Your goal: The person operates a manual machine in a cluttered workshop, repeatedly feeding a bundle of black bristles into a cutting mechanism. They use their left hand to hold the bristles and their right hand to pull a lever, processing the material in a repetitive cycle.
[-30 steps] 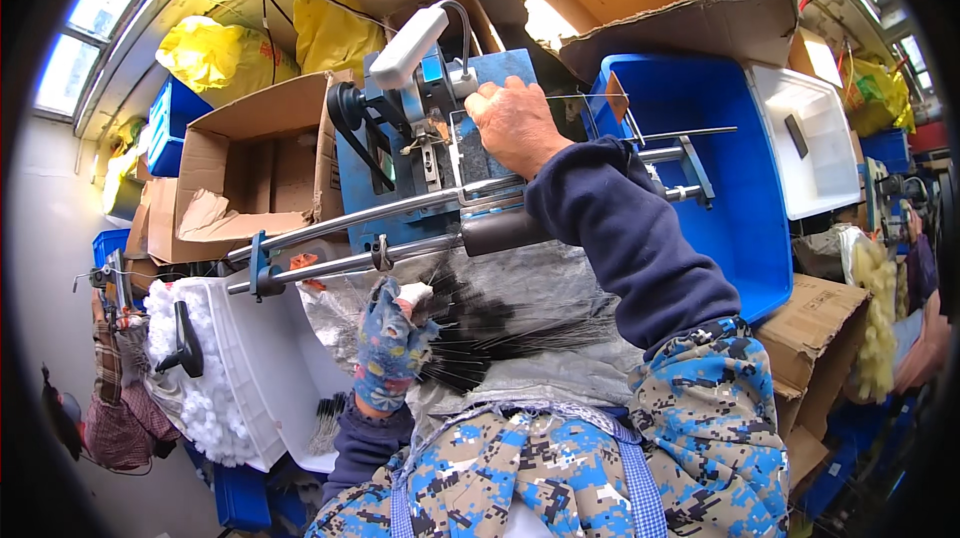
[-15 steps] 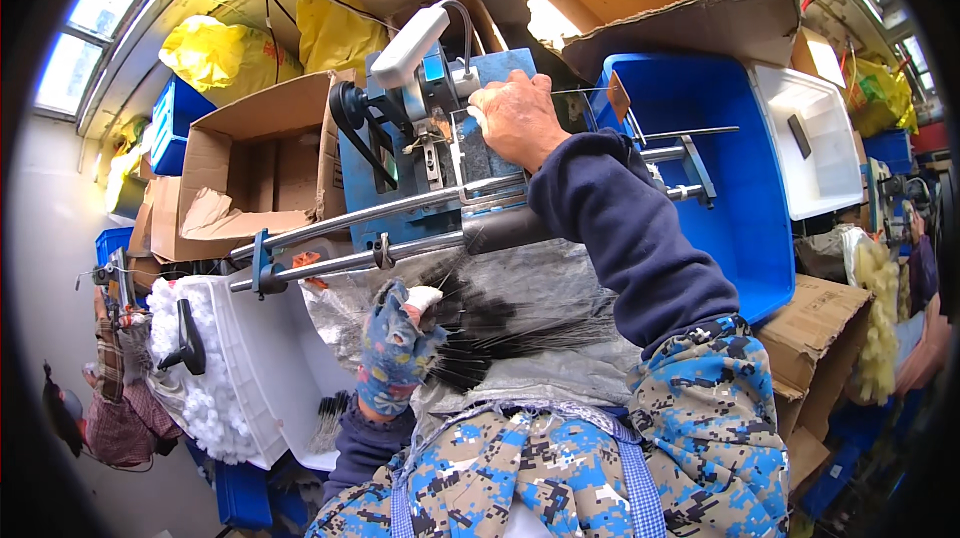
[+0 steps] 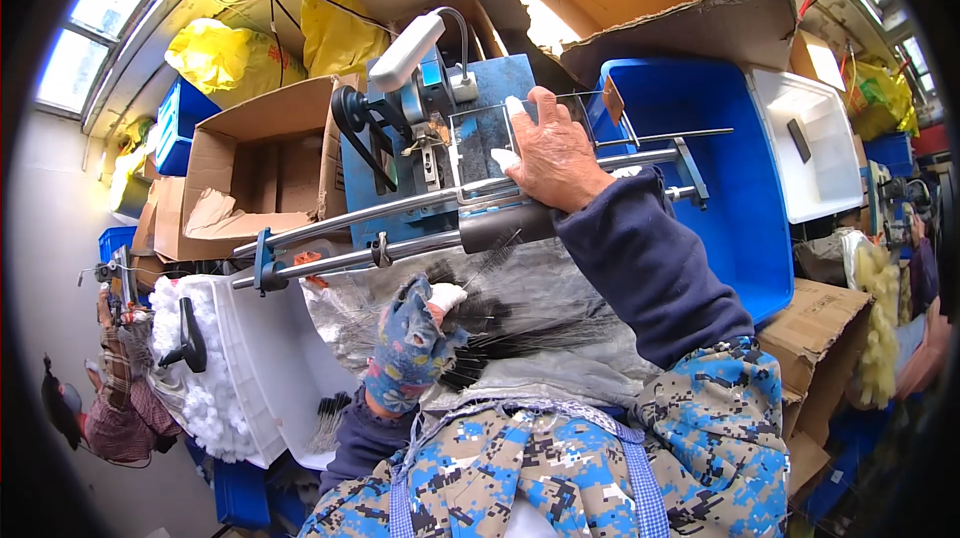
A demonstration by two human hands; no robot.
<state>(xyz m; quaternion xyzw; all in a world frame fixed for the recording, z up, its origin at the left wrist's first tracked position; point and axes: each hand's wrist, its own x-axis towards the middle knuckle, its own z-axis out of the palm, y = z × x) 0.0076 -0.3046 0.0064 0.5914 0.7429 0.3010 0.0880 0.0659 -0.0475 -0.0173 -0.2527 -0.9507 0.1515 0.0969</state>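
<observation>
My left hand, in a worn blue patterned glove with white wrapping on a fingertip, is closed in a pinch. A thin black bristled brush stands out from its fingertips, tilted up toward the machine; the grip itself is partly hidden. Below and beside it, a pile of black thin-stemmed brushes lies on a grey plastic sheet over my lap. My right hand, bare with white wraps on the thumb and a finger, rests with fingers apart on the metal frame of the blue bench machine.
Two steel rails cross in front of the machine. A blue bin stands right, a cardboard box left. A white tub at lower left lies beside white fluffy material and a black hairdryer-shaped tool. Other people work at both sides.
My right hand has moved right and down, its fingers spreading apart. My left hand has shifted a little right, and a single brush now shows above the pile at its fingertips.
</observation>
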